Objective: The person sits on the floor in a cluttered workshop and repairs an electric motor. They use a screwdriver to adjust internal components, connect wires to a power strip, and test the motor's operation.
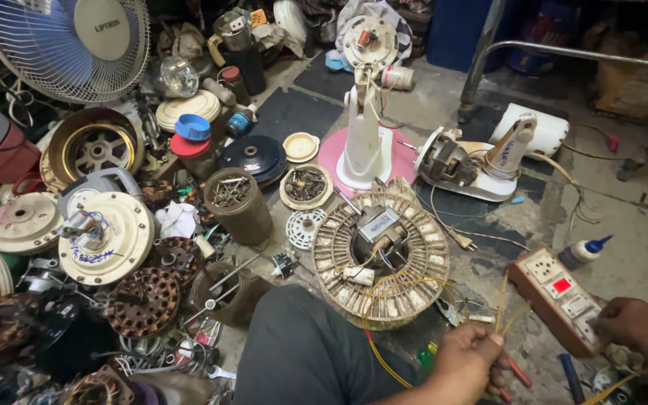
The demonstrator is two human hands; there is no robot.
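Left hand (468, 358), nearest camera, fingers pinched shut on yellow wires (502, 307); wires rise just left of switchboard (558, 298). Right hand (635, 324) at switchboard's near right end, fingers curled together, pressing on it. Knee (301, 349) left of hands. Big round stator (380, 251) left of switchboard, wires trailing toward hand. Glue bottle (583, 251) just behind switchboard. Farther back, white fan stand (363, 142), loose motor (448, 161).

Concrete floor (639, 247) strewn with fan motors (106, 236), switchboard (560, 296).
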